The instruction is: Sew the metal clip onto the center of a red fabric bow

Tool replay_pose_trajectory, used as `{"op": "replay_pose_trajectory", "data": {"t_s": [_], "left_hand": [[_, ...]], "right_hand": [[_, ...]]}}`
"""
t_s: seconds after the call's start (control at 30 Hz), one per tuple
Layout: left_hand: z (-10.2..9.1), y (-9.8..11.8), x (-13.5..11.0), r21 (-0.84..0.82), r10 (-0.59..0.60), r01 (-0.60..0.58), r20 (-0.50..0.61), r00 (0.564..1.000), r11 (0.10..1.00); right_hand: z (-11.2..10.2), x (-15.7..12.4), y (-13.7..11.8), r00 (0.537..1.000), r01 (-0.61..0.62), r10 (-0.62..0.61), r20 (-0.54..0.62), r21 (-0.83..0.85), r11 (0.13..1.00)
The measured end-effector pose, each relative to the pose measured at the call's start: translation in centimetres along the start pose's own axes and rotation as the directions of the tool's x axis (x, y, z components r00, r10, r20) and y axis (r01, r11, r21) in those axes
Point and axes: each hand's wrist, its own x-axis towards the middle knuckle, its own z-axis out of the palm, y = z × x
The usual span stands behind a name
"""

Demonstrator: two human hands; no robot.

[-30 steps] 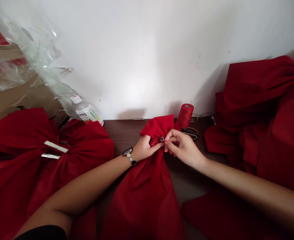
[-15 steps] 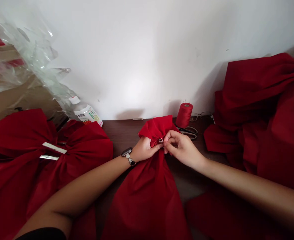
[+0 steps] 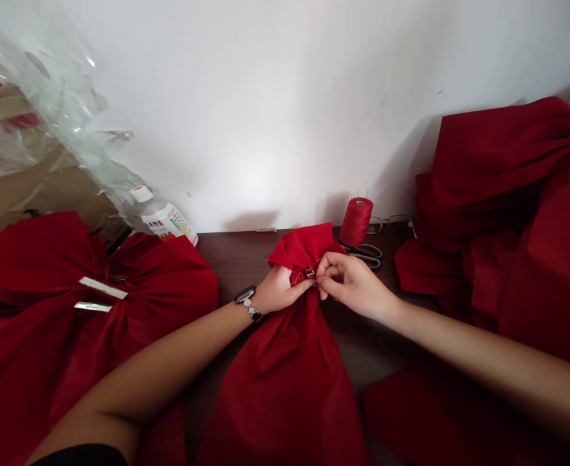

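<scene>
So the left hand (image 3: 279, 290) has a good grip on the gathered neck of the red cloth (image 3: 289, 388), which runs from mid-surface (image 3: 217, 255) down toward the near edge. The right hand (image 3: 353, 283) has its fingertips pinched together right beside a little metal clip (image 3: 310, 273) on the gather, but I can't tell what's between them. Just past that, toward the back edge, there's a red thread spool (image 3: 356, 223) with pins or needles sticking up, plus scissors (image 3: 372, 256) and glasses (image 3: 380, 224). Bottle (image 3: 165, 220) near the back left, clipped red bundle (image 3: 158, 278) in front of it, big red pile (image 3: 498, 194) along the right edge.
</scene>
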Motion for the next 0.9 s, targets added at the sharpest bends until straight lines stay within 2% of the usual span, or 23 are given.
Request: {"op": "replay_pose_trajectory", "data": {"t_s": [0.23, 0.43, 0.6, 0.67, 0.73, 0.83, 0.9], "left_hand": [[0.3, -0.3, -0.2, 0.038, -0.014, 0.014, -0.006, 1.000, 0.999], [0.2, -0.3, -0.1, 0.008, -0.009, 0.009, 0.008, 1.000, 1.000], [-0.5, -0.4, 0.4, -0.182, -0.021, 0.035, 0.082, 0.996, 0.983], [-0.6, -0.5, 0.6, -0.280, -0.023, 0.044, 0.080, 0.997, 0.959], [-0.8, -0.6, 0.6, -0.366, -0.007, 0.052, 0.122, 0.992, 0.929], [-0.8, -0.7, 0.7, -0.402, 0.028, 0.072, 0.238, 0.971, 0.913], [-0.8, -0.9, 0.8, -0.383, 0.029, 0.076, 0.260, 0.965, 0.921]], "right_hand": [[0.2, 0.0, -0.2, 1.000, -0.025, 0.025, 0.000, 0.070, 0.997], [0.2, 0.0, -0.4, 0.997, -0.072, 0.072, 0.003, 0.121, 0.990], [-1.5, 1.0, -0.1, 0.993, -0.098, 0.091, 0.074, 0.100, 0.990], [-2.4, 1.6, 0.4, 0.997, -0.080, 0.080, 0.005, 0.162, 0.984], [-3.0, 2.0, 0.8, 0.995, -0.070, 0.088, -0.052, 0.272, 0.960], [-3.3, 2.0, 1.1, 0.995, -0.097, 0.082, 0.057, 0.369, 0.924], [-3.1, 1.7, 0.9, 0.988, -0.095, 0.043, 0.151, 0.358, 0.929]]}}
